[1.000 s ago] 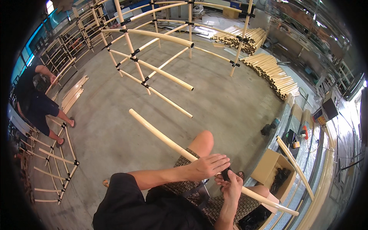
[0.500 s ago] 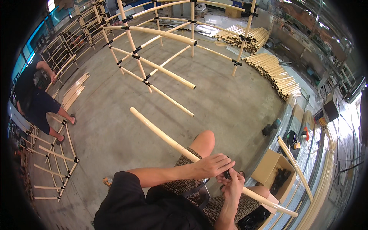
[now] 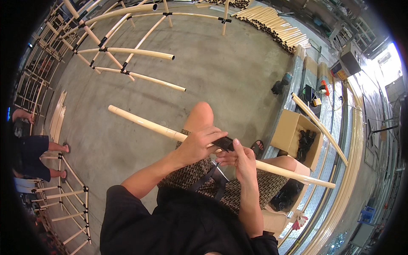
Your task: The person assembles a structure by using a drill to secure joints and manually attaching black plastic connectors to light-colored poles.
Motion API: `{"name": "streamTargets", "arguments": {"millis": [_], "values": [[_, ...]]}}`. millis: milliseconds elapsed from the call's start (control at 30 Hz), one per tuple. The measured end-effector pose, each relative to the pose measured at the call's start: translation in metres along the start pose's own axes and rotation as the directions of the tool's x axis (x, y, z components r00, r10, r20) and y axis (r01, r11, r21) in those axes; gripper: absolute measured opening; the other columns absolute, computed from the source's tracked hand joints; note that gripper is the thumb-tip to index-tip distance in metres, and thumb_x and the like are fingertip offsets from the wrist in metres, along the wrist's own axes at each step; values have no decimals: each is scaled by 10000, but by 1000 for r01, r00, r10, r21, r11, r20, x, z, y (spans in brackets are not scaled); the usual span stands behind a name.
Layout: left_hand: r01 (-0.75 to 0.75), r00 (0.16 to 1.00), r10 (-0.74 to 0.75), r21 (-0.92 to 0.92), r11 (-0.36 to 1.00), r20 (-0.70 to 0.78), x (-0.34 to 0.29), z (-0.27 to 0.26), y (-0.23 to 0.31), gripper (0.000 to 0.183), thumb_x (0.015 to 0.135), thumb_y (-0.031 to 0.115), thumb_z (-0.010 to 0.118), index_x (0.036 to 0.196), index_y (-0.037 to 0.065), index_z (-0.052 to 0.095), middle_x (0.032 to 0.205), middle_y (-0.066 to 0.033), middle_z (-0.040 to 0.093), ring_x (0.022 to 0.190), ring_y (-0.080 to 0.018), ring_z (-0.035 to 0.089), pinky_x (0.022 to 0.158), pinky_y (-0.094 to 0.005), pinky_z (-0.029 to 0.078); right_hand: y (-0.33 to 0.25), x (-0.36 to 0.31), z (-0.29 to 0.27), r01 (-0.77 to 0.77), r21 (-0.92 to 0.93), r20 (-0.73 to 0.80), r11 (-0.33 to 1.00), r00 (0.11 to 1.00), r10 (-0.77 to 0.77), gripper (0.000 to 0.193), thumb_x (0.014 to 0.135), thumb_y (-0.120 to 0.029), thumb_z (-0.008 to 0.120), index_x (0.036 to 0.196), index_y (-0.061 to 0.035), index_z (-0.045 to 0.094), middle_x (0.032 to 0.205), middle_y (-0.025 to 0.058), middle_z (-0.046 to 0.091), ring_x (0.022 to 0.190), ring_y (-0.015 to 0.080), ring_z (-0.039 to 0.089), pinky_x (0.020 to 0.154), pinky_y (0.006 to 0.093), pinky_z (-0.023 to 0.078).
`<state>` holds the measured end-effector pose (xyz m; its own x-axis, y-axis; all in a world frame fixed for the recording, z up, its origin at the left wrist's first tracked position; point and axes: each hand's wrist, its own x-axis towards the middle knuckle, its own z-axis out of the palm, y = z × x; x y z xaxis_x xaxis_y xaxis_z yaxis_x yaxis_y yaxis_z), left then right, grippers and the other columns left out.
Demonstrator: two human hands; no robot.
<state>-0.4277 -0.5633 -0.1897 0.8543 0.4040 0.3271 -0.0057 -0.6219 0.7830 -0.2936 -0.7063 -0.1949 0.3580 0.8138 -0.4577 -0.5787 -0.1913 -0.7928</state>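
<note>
Shifted toward eleven o'clock in view, pinching black clip [image 3: 225,143] with left hand [image 3: 197,146] and right hand [image 3: 244,163]. Looks light, hard, maybe slippery; best held by both ends.

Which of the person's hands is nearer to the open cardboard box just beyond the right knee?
Right. The right hand, thumb against the black piece, is left of the cardboard box; the left hand, at the black piece's other end, is farther left.
</note>
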Motion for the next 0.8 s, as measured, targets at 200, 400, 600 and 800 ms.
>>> {"name": "streamTargets", "arguments": {"millis": [200, 400, 600, 800], "values": [[73, 997, -72, -110, 991, 16, -7, -13, 4, 450, 756, 31, 785, 1186, 10, 654, 1047, -120, 686, 936, -251, 680, 785, -331, 548, 2, 4, 7, 204, -254, 24, 946, 979, -204, 299, 1002, -192, 565, 1083, 86, 641, 846, 156, 715, 707, 189, 710, 612, 259, 556], [109, 994, -112, -191, 976, -10, -16, -7, 9, 405, 733, 47, 796, 1113, -15, 669, 963, -122, 684, 869, -263, 660, 755, -354, 517, -11, -4, 12, 262, -546, 3, 796, 950, -311, 162, 929, -43, 620, 1067, 28, 667, 817, 122, 718, 673, 140, 692, 616, 265, 538], [199, 979, -203, -279, 940, 16, -25, -7, 7, 418, 745, 75, 805, 1129, -18, 670, 999, -115, 703, 901, -235, 672, 790, -333, 522, -18, -5, 15, 576, -694, 251, 432, 755, -605, 158, 887, -32, 671, 1041, -2, 657, 1057, 183, 696, 813, 195, 704, 672, 295, 553], [339, 939, -317, -506, 793, 132, -28, -10, 3, 397, 803, 67, 792, 1162, -41, 661, 1013, -91, 717, 919, -140, 667, 830, -281, 531, -25, -2, 9, 669, -579, 427, 467, 736, -525, 228, 846, -47, 718, 1049, 20, 638, 1187, 147, 651, 869, 185, 674, 763, 295, 535]]}}
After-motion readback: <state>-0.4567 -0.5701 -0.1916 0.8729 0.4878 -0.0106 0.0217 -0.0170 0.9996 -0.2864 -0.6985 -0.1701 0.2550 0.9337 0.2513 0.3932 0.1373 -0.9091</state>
